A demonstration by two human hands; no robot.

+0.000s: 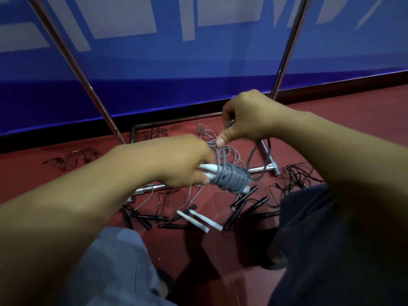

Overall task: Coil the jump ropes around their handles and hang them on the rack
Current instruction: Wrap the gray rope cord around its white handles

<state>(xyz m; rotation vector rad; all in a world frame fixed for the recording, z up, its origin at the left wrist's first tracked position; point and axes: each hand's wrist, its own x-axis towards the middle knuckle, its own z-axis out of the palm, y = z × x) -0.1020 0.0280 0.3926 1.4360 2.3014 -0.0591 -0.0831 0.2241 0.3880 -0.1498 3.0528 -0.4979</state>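
Large pale letter shapes run across the blue banner (198,62) at the back, but they are cropped and cannot be read. At far left, loose dark ropes (72,156) lie tangled on the red floor (353,102). A chrome upright of the rack (75,62) slants down to its base frame, whose low bar crosses behind both hands. The left hand (176,162) is curled round the white handles (208,171) of a grey jump rope (229,177), which is wound in tight turns about those handles and held above the floor, in front of the rack's base. The right hand (247,120) pinches the free length of that grey rope between thumb and fingers, lifting several loops straight up from the coil. Below, a second pair of white handles (198,219) lies on the floor among black-handled ropes (247,208). At right, more thin black cord (298,173) is piled beside the rack's foot, partly hidden by the right forearm and a dark trouser leg (331,239).
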